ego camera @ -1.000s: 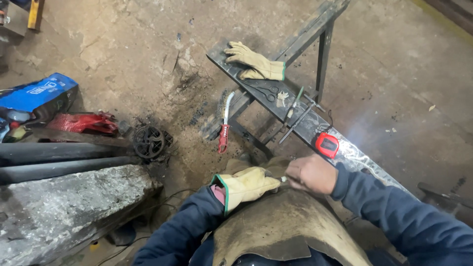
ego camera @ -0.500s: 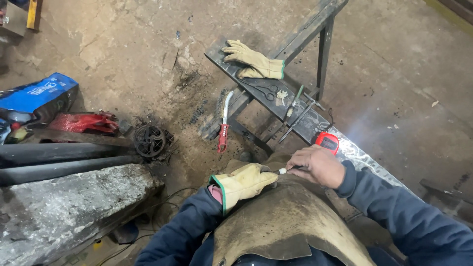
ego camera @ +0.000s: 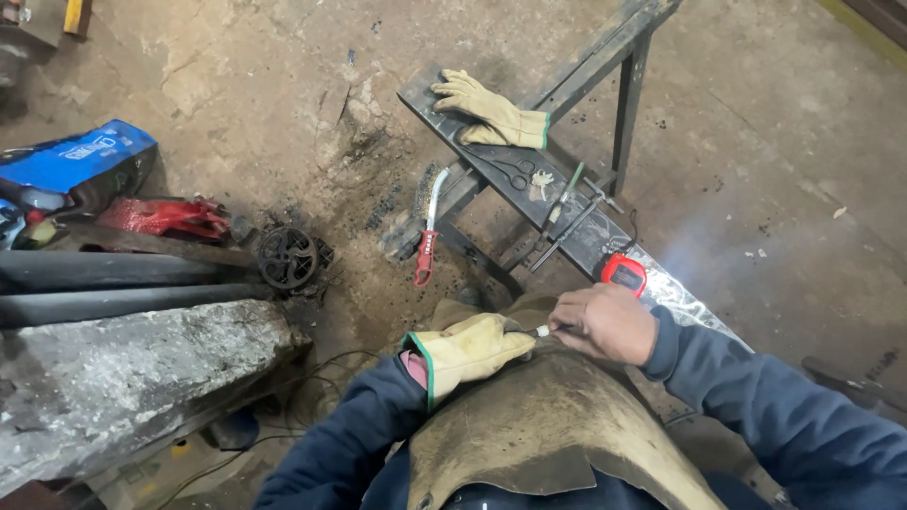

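Down low over a leather apron, both hands meeting at the middle of the view. Left hand in a tan work glove with a green cuff, fingers curled loosely toward a small white-tipped stick. Right hand bare, fingers pressed together and pinching that stick, its pale tip poking out toward the gloved fingertips and just touching them. Hard to tell what kind of stick, too small and mostly hidden in the grip. Dark blue sleeves on both arms.

Just beyond the right hand, a red tape measure lying on a long metal plate carried by a dark steel stand. Farther along that surface, a second tan glove, lying flat and unused, and near it a pair of thin rods and some small scraps.

On the dirt floor left of the stand, a wire brush with a red handle. Farther left, a small black wheel, a red tool, a blue case, dark pipes and a rough grey slab.
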